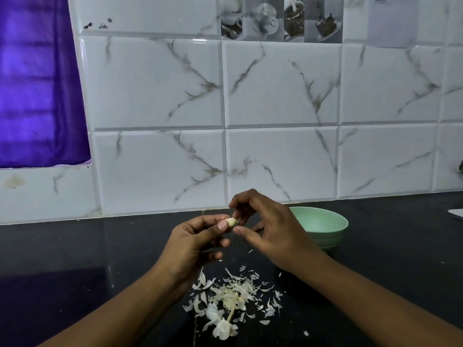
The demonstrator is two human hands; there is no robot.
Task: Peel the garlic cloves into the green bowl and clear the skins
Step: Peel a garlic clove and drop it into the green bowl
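Note:
My left hand (pixel 198 242) pinches a pale garlic clove (pixel 231 222) between thumb and fingers, above the dark counter. My right hand (pixel 269 231) meets it from the right, its fingertips picking at the clove's tip. The green bowl (pixel 323 227) stands just behind my right hand; its inside is hidden from here. A heap of white garlic skins (pixel 233 300) with a dry stalk lies on the counter below both hands.
The black counter (pixel 75 259) runs up to a white marble-patterned tile wall (pixel 275 146). A purple curtain (pixel 37 83) hangs at the far left. A white flat edge (pixel 457 212) shows at the right border.

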